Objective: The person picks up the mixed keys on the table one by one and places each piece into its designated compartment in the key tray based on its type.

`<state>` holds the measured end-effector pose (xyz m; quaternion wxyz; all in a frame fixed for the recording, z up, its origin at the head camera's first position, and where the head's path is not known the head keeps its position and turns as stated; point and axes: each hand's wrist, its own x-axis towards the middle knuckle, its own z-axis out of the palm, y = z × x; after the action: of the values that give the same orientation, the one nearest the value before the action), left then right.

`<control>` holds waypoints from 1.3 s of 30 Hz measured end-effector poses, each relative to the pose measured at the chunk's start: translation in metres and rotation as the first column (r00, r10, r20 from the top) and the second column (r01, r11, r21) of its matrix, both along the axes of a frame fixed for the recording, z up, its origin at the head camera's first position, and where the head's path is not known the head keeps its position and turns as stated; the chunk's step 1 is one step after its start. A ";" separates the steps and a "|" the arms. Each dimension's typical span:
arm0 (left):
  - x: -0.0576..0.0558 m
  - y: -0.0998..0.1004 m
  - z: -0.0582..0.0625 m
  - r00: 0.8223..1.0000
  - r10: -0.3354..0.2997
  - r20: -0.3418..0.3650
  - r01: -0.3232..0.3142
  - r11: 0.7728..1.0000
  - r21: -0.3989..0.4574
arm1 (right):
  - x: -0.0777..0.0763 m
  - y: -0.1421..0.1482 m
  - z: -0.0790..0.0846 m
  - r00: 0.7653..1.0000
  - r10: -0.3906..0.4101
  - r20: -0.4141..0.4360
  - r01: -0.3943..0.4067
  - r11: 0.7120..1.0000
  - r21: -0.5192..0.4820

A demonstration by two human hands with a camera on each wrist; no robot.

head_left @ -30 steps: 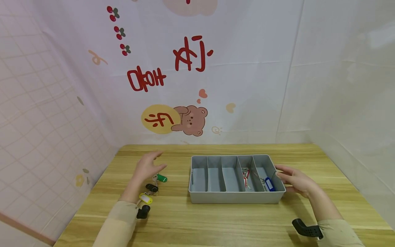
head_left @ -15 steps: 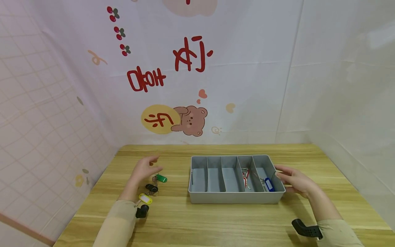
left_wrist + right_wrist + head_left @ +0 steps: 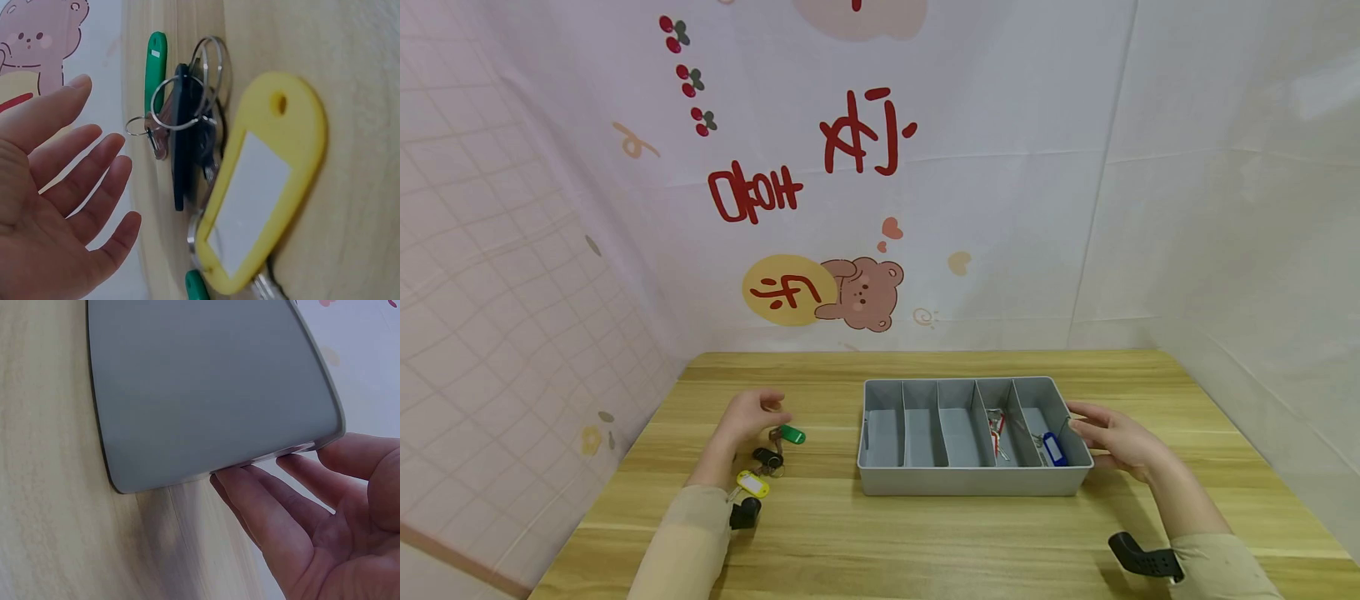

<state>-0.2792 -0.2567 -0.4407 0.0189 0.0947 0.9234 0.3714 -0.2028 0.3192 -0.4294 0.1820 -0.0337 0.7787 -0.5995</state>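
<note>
In an apparent reach, my empty left hand (image 3: 748, 418) hangs half-open, the green tag (image 3: 793, 434) at four o'clock likely needing a pinch; my loosely extended right hand (image 3: 1123, 439) touches the tray's (image 3: 973, 482) three-o'clock end.

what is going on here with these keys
A person's left hand hovers, holding nothing, near a green tag; a black tag and a yellow tag lie nearer the person. Their right hand touches the right end of a gray divided box. In it, a blue tag lies in the rightmost compartment, and keys with something red in the next.
</note>
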 end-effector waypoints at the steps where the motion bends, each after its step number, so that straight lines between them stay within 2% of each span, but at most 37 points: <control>1: 0.000 0.000 0.000 1.000 0.009 0.013 -0.009 1.000 0.006 | 0.000 0.000 0.000 1.000 0.001 -0.002 -0.001 1.000 0.001; 3: 0.000 -0.001 -0.001 0.999 0.031 0.038 -0.032 0.999 0.018 | 0.001 0.000 0.000 1.000 0.002 -0.004 -0.001 1.000 0.005; 13: 0.001 -0.002 -0.002 0.995 0.059 0.080 -0.059 0.998 -0.008 | 0.001 0.001 -0.001 1.000 0.008 -0.007 -0.008 1.000 0.006; 25: -0.002 -0.005 -0.007 0.991 0.087 0.098 -0.084 0.996 -0.039 | 0.001 -0.001 0.002 1.000 0.000 0.001 0.000 1.000 0.009; 39: -0.002 -0.006 -0.010 0.994 0.074 0.081 -0.070 0.996 -0.062 | 0.000 0.000 0.000 1.000 0.010 -0.011 -0.010 1.000 -0.007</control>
<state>-0.2814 -0.2627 -0.4502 0.0466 0.0453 0.9352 0.3480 -0.2028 0.3197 -0.4292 0.1807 -0.0413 0.7773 -0.6012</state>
